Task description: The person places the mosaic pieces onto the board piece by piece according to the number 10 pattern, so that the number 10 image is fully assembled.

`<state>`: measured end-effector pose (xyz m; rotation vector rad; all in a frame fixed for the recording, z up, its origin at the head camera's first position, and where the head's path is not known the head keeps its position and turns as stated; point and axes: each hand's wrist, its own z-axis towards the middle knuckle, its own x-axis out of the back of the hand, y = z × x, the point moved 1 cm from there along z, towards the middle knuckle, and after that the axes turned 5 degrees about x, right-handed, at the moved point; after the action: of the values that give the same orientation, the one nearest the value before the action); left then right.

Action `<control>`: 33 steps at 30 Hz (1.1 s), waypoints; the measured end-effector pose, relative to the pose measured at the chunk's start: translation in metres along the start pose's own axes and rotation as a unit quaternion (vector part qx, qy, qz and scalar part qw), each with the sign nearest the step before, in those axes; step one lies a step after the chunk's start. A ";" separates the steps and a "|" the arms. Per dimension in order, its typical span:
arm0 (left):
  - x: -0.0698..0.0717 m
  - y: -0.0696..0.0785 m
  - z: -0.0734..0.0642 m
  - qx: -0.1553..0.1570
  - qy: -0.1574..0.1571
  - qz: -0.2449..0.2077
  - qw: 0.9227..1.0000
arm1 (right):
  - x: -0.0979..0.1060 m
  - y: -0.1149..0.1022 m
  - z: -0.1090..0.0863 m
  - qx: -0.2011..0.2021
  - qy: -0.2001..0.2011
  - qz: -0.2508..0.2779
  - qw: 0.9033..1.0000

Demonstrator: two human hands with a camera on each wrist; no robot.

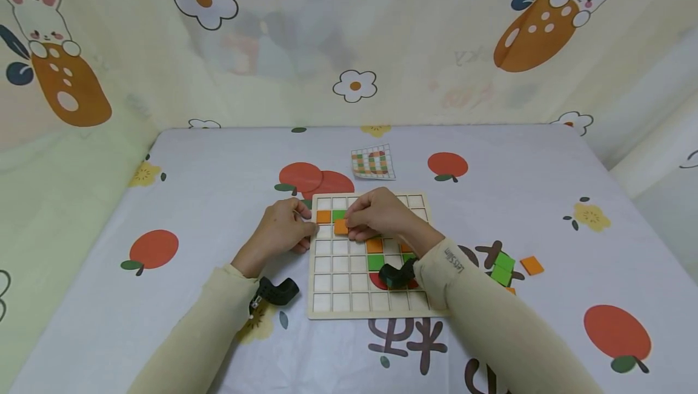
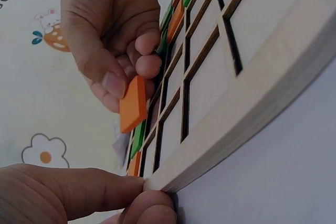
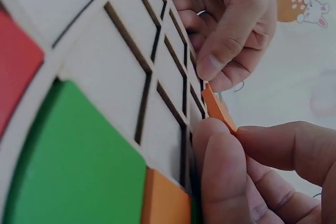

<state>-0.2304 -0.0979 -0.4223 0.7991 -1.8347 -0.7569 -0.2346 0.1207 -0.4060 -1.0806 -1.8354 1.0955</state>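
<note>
My right hand pinches an orange square tile between thumb and fingers, above the upper left cells of a wooden grid board. In the head view that tile is close to a green tile set in the board, with another orange tile to its left. My left hand holds the board's left edge, thumb on the frame and fingers curled at its side. Some of the board's cells are hidden behind my right hand and sleeve. Green, orange and red pieces fill cells nearer the board's middle and right.
Loose green tiles and an orange tile lie on the cloth right of the board. A small printed pattern card lies beyond the board's far edge. Black wrist devices are on both wrists.
</note>
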 end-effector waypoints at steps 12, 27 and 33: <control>0.000 0.001 -0.001 -0.004 -0.001 0.001 1.000 | -0.006 -0.001 -0.003 0.004 0.008 -0.031 0.999; 0.001 0.001 -0.002 -0.004 -0.002 0.000 1.000 | -0.006 0.001 -0.009 0.030 0.012 -0.027 0.999; 0.003 0.001 -0.002 0.001 -0.005 -0.005 1.000 | 0.015 0.002 -0.030 0.063 0.035 -0.049 0.996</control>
<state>-0.2294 -0.0994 -0.4191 0.8083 -1.8430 -0.7664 -0.2138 0.1443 -0.3946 -0.9345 -1.7224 1.0867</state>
